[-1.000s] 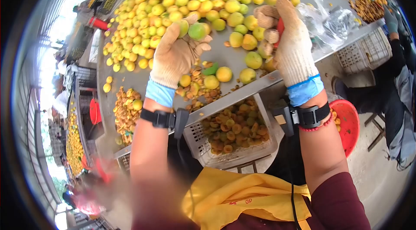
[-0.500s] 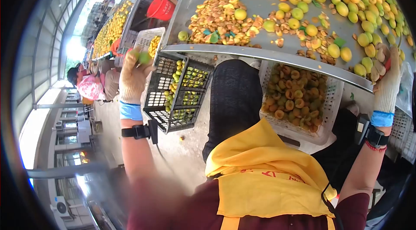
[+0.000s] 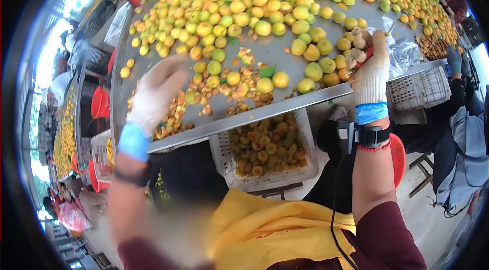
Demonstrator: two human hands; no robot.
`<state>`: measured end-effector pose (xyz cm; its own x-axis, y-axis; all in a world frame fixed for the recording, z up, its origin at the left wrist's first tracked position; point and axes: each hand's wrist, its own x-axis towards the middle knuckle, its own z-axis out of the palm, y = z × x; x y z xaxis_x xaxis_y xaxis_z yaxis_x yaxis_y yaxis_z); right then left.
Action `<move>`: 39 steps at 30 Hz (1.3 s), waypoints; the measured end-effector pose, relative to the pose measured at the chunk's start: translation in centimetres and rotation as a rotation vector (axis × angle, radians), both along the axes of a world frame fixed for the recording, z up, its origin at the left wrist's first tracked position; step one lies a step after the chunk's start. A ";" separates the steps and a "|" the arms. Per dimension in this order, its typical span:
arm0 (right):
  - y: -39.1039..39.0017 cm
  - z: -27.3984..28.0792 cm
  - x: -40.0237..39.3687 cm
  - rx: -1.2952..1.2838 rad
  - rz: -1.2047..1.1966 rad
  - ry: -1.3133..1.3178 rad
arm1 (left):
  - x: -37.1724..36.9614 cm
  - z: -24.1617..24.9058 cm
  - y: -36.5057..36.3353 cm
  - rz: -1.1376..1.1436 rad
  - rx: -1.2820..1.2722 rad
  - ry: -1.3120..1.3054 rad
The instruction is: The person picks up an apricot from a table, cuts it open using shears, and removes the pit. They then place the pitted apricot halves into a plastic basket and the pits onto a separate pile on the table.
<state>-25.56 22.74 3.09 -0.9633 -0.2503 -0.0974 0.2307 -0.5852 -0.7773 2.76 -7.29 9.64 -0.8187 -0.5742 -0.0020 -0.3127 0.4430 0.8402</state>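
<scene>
My left hand (image 3: 159, 89), in a pale glove with a blue cuff, is over the left part of the metal table (image 3: 234, 121). It is blurred, its fingers are apart and nothing shows in it. At the table's front edge, my right hand (image 3: 368, 61) is gloved too and closed around a red-handled tool (image 3: 364, 58). Yellow-green fruit (image 3: 262, 28) lies heaped across the table. Cut pieces (image 3: 170, 121) are scattered between my hands, with several whole fruits among them. Whole fruits also lie just left of my right hand.
A white crate (image 3: 313, 165) of halved fruit stands below the table edge. A clear plastic bag (image 3: 404, 57) lies right of my right hand. Another person's gloved hand (image 3: 454, 60) is at the far right. Red buckets (image 3: 100, 102) and a white basket (image 3: 102, 154) are at the left.
The view has turned right. My left hand has moved from beside the table to over it, and the green fruit it held is gone from it. My right hand still holds the tool.
</scene>
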 end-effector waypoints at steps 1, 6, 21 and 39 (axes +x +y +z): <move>0.3 -0.5 -0.4 -0.036 0.045 0.023 | -4.7 -0.2 1.8 -0.094 -0.014 -0.055; 0.2 -0.4 -1.8 -0.055 0.011 -0.014 | -21.9 -3.5 8.9 -0.326 -0.191 -0.258; 0.0 1.3 -0.2 -0.063 -0.004 -0.068 | -25.4 -7.4 8.4 -0.348 -0.701 -0.032; 2.4 -0.6 -3.0 -0.170 0.055 -0.025 | -36.4 -8.4 11.0 -0.581 -1.142 -0.808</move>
